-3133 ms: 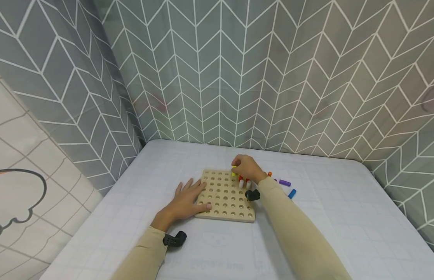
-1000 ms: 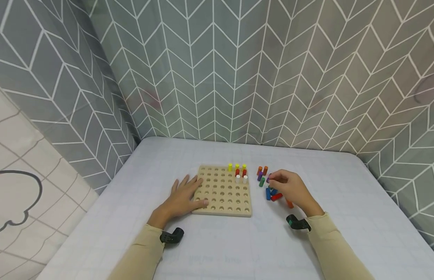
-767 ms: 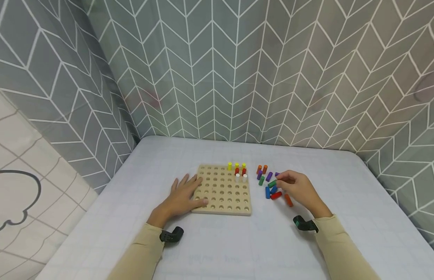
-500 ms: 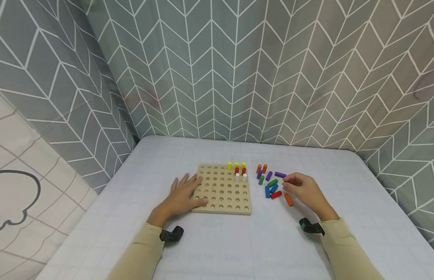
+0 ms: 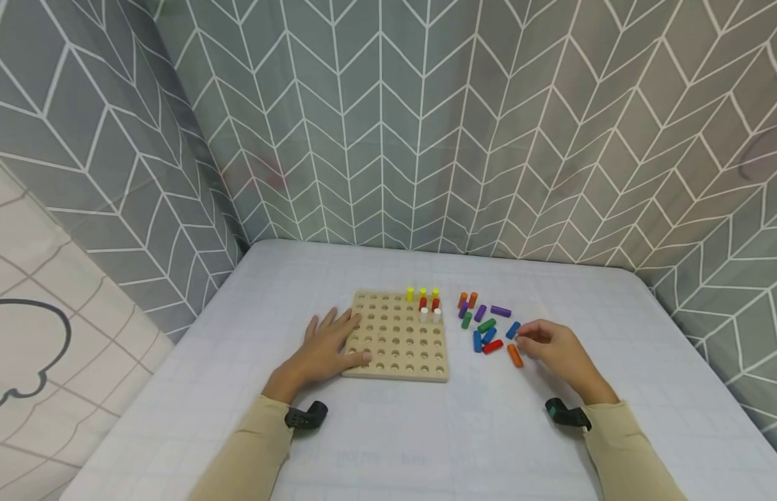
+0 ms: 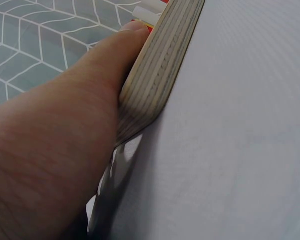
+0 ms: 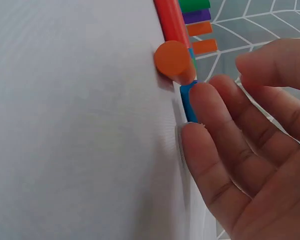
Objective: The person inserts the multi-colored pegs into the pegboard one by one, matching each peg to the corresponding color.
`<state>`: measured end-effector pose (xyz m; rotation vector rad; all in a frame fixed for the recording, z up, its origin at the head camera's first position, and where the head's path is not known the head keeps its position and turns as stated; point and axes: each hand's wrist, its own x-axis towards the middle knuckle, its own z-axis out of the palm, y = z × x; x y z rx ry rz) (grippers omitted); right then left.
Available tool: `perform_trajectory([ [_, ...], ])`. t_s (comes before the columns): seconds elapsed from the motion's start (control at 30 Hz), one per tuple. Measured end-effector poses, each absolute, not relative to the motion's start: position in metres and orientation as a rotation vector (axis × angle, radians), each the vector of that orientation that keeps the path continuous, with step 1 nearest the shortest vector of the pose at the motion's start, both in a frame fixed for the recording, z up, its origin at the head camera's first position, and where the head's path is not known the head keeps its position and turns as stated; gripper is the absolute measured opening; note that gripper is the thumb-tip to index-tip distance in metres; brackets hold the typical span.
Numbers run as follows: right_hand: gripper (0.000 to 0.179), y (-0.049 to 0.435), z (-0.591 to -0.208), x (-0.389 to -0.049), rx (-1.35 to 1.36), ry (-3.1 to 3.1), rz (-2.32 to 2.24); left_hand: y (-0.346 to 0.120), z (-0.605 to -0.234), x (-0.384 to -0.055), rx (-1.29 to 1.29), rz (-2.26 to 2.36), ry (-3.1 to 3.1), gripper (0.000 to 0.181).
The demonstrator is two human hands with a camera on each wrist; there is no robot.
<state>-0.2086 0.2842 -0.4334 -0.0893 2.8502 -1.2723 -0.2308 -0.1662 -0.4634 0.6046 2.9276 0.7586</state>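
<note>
In the head view my left hand (image 5: 325,350) lies with spread fingers on the left edge of a wooden pegboard (image 5: 388,341). Its thumb reaches over the board's front corner; the left wrist view shows the thumb (image 6: 115,52) along the thick plywood edge. My right hand (image 5: 560,351) hovers low at the right side of the loose pegs, its fingertips beside a blue peg (image 5: 513,330) and an orange peg (image 5: 515,355). In the right wrist view its fingers (image 7: 217,115) are loosely bent, with nothing between thumb and fingers.
Yellow pegs (image 5: 422,293), red pegs (image 5: 423,303) and white pegs (image 5: 423,315) stand in the board's far right corner. Loose purple (image 5: 501,311), green (image 5: 486,325), red (image 5: 492,346) and more orange (image 5: 473,300) pegs lie right of the board on the white-covered table (image 5: 388,445).
My right hand has left the board, where a yellow peg now stands, and moved over the loose pegs and then further right, uncovering several of them. The left hand has stayed on the board.
</note>
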Motion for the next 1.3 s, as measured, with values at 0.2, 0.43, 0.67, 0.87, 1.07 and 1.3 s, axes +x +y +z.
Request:
perform_trajectory([
  [0.2,0.027,0.283,-0.437,-0.208,-0.074,2.855,-1.216,-0.165,-0.463,-0.232,0.609,0.747,2.927,0.097],
  [0.43,0.022,0.283,-0.436,-0.205,-0.141,2.884,-1.168,-0.165,-0.464,-0.234,0.597,0.747,2.923,0.099],
  [0.67,0.025,0.275,-0.438,-0.203,-0.147,2.912,-1.107,-0.166,-0.465,-0.234,0.599,0.733,2.928,0.097],
  [0.87,0.024,0.267,-0.438,-0.201,-0.101,2.935,-1.052,-0.167,-0.467,-0.232,0.6,0.731,2.929,0.096],
  [1.07,0.026,0.261,-0.437,-0.202,-0.056,2.926,-1.007,-0.167,-0.465,-0.231,0.599,0.742,2.926,0.096],
  [1.3,0.028,0.259,-0.437,-0.201,-0.041,2.933,-0.931,-0.166,-0.464,-0.232,0.601,0.735,2.934,0.096],
])
